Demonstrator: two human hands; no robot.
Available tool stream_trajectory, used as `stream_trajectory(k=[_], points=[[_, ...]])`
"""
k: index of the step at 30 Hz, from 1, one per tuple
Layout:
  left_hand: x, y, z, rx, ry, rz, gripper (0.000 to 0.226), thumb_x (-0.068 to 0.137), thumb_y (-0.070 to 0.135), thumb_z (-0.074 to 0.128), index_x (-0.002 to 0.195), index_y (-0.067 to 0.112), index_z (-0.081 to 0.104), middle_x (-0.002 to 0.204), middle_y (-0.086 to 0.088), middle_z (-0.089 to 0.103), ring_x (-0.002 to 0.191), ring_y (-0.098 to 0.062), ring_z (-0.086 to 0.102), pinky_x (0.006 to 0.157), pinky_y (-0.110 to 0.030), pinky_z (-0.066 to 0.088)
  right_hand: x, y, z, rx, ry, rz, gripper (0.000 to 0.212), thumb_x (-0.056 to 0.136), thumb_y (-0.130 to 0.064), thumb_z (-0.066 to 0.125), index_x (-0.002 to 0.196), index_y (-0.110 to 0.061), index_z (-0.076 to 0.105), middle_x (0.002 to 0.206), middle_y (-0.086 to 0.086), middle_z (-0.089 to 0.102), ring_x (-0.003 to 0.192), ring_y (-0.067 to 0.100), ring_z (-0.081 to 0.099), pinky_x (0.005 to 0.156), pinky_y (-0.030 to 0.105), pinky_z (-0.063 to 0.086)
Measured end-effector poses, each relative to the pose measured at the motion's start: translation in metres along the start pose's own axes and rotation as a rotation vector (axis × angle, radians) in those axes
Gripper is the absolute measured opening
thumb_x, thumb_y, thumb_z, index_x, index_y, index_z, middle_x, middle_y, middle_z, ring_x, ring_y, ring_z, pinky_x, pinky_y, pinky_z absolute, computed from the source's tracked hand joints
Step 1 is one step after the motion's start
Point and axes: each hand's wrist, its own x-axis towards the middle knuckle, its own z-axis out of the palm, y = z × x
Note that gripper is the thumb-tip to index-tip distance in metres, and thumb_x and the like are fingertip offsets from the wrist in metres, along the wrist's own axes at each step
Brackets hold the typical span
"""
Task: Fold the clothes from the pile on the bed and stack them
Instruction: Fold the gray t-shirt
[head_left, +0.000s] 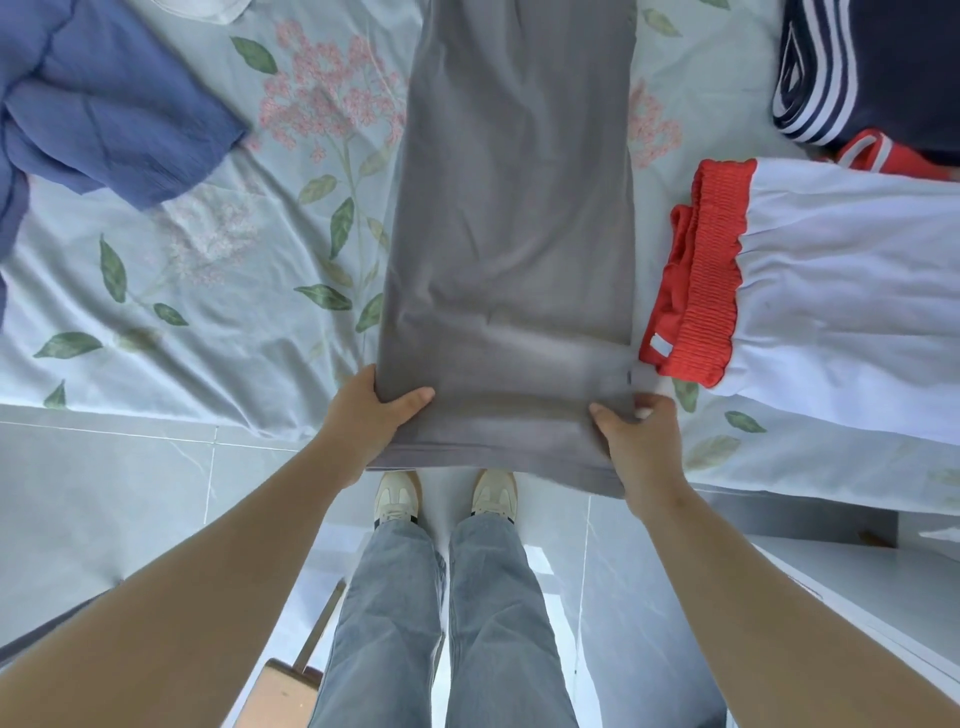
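A long grey garment (514, 208) lies lengthwise down the middle of the bed, folded into a narrow strip, its near end hanging over the bed's edge. My left hand (371, 415) grips the near left corner of that end, thumb on top. My right hand (636, 431) grips the near right corner, thumb on top. A crumpled blue garment (98, 104) lies at the far left. White shorts with a red waistband (831, 291) lie at the right. A folded navy garment with white stripes (857, 67) sits at the far right.
The bed carries a pale floral sheet (234, 291). A red item (883, 156) peeks out below the navy garment. My legs and shoes (447, 499) stand on the grey tiled floor by the bed. A wooden object (291, 691) stands at my lower left.
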Motion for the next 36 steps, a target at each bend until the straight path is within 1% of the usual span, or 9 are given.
stream_trajectory(k=[5,8,13,15,19,25,27,31,36], points=[[-0.022,0.028,-0.034,-0.334,-0.126,-0.107,0.023,0.084,0.028,0.07,0.102,0.015,0.066,0.085,-0.002,0.074,0.074,-0.018,0.071,0.055,-0.026,0.054,-0.026,-0.013,-0.027,0.256,-0.175,0.056,0.019,0.089,-0.024,0.064,0.092,-0.005,0.062,0.094,0.01,0.067,0.088,0.026,0.063,0.078,0.038,0.052],[-0.043,0.046,-0.05,-0.246,-0.165,-0.093,0.02,0.082,0.029,0.071,0.097,0.017,0.065,0.084,-0.003,0.074,0.073,-0.02,0.071,0.055,-0.026,0.053,-0.053,-0.023,-0.045,0.577,-0.337,0.169,0.012,0.091,-0.017,0.061,0.101,-0.01,0.061,0.098,0.006,0.072,0.087,0.019,0.069,0.07,0.029,0.056],[-0.09,0.067,-0.07,-0.148,-0.199,-0.191,0.015,0.085,0.022,0.069,0.094,0.012,0.063,0.059,-0.001,0.069,0.045,-0.013,0.063,0.037,-0.018,0.042,-0.099,-0.03,-0.065,0.382,-0.3,0.251,0.015,0.091,-0.011,0.06,0.103,-0.005,0.055,0.091,0.01,0.065,0.072,0.021,0.06,0.045,0.022,0.046],[-0.106,0.066,-0.076,-0.031,-0.16,-0.213,0.015,0.086,0.025,0.067,0.092,0.012,0.063,0.046,0.004,0.061,0.033,-0.009,0.052,0.035,-0.014,0.033,-0.114,-0.031,-0.07,0.301,-0.293,0.223,0.02,0.089,-0.01,0.062,0.107,-0.005,0.056,0.093,0.01,0.064,0.076,0.022,0.06,0.052,0.024,0.048],[-0.117,0.077,-0.085,-0.063,-0.074,-0.208,0.027,0.088,0.02,0.064,0.109,0.004,0.059,0.065,-0.008,0.059,0.047,-0.017,0.049,0.043,-0.019,0.032,-0.124,-0.046,-0.074,0.23,-0.332,0.22,0.028,0.088,-0.013,0.063,0.113,-0.002,0.059,0.102,0.014,0.066,0.092,0.03,0.063,0.077,0.038,0.054],[-0.105,0.123,-0.093,-0.34,-0.05,-0.165,0.033,0.092,0.012,0.059,0.12,0.023,0.046,0.071,-0.01,0.048,0.042,-0.013,0.039,0.033,-0.013,0.032,-0.108,-0.091,-0.081,0.408,-0.207,0.12,0.05,0.089,-0.01,0.06,0.135,-0.023,0.043,0.118,0.007,0.052,0.088,0.024,0.058,0.059,0.026,0.046],[-0.098,0.14,-0.095,-0.443,-0.072,-0.17,0.02,0.092,0.009,0.056,0.108,0.02,0.053,0.071,-0.008,0.049,0.05,-0.013,0.04,0.034,-0.012,0.035,-0.1,-0.109,-0.082,0.497,-0.213,0.126,0.042,0.09,-0.009,0.059,0.126,-0.026,0.05,0.117,0.008,0.056,0.084,0.024,0.057,0.062,0.027,0.046],[-0.065,0.172,-0.099,-0.617,-0.131,-0.184,0.02,0.093,0.006,0.053,0.075,0.014,0.053,0.061,-0.005,0.046,0.044,-0.009,0.041,0.034,-0.01,0.035,-0.078,-0.148,-0.079,0.618,-0.189,0.162,0.016,0.093,-0.009,0.053,0.094,-0.024,0.059,0.087,0.004,0.055,0.06,0.016,0.045,0.033,0.014,0.034],[0.002,0.222,-0.097,-0.804,-0.124,-0.277,0.016,0.094,0.009,0.054,0.078,0.008,0.053,0.05,-0.003,0.053,0.033,-0.006,0.048,0.034,-0.015,0.043,-0.032,-0.202,-0.063,0.733,-0.1,0.185,0.019,0.093,-0.008,0.055,0.085,-0.024,0.059,0.086,0.003,0.057,0.063,0.015,0.049,0.034,0.012,0.038]])
